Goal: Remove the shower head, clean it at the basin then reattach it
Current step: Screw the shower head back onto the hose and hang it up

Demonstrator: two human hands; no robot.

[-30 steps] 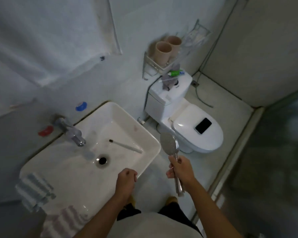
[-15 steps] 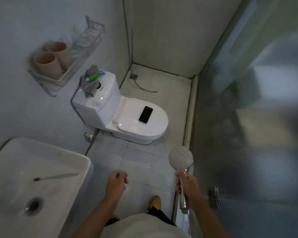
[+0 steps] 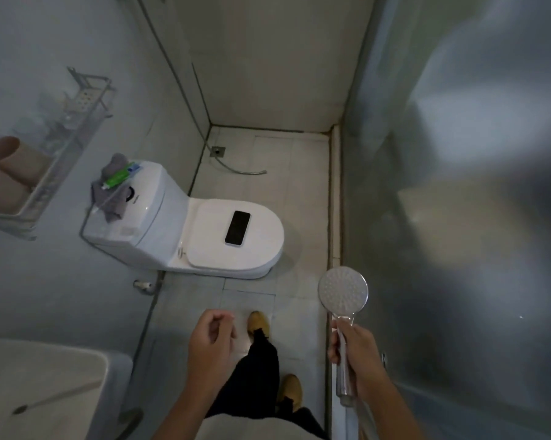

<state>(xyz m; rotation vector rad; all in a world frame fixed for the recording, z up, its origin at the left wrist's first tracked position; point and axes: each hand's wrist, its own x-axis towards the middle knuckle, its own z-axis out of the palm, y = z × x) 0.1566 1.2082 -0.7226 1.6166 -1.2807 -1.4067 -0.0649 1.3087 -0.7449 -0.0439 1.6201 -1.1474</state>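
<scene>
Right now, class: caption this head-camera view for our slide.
Right hand carries the detached shower head past the toilet; left hand empty.

No lettering can be read; the print on the green tube [image 3: 120,176] is blurred.

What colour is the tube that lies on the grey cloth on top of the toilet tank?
Green tube, seen in the head view.
</scene>
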